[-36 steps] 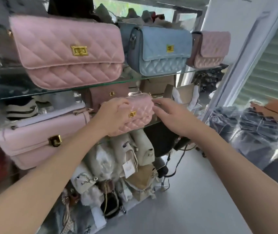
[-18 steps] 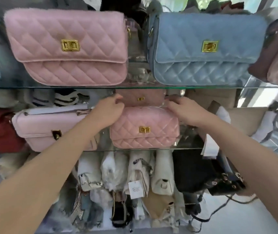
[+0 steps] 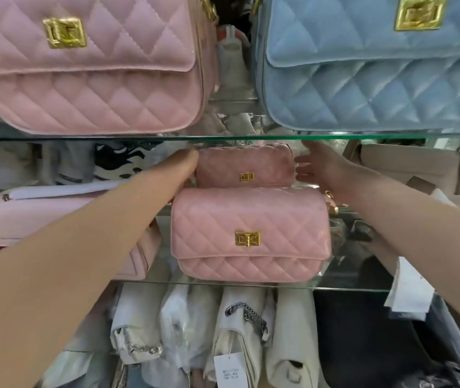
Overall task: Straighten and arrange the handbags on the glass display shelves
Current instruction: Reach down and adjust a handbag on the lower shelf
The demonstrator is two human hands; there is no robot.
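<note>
A small pink quilted bag (image 3: 251,233) with a gold clasp stands upright at the front of the middle glass shelf (image 3: 349,288). Right behind it sits a darker mauve quilted bag (image 3: 244,168), partly hidden by the pink one. My left hand (image 3: 185,166) presses against the mauve bag's left end, its fingers out of sight behind the bag. My right hand (image 3: 317,169) is at the bag's right end with its fingers spread, the tips touching or nearly touching it. Neither hand touches the pink bag.
On the upper glass shelf (image 3: 223,136) stand a large pink quilted bag (image 3: 89,65) and a blue quilted bag (image 3: 377,74). A pale pink smooth bag (image 3: 55,214) lies under my left arm, a beige bag (image 3: 408,166) at right. Cream bags (image 3: 237,331) and a black bag (image 3: 363,331) crowd below.
The pink quilted bag was set down on the middle shelf and both hands let go of it. They have reached further back to the mauve bag. The view moved closer.
</note>
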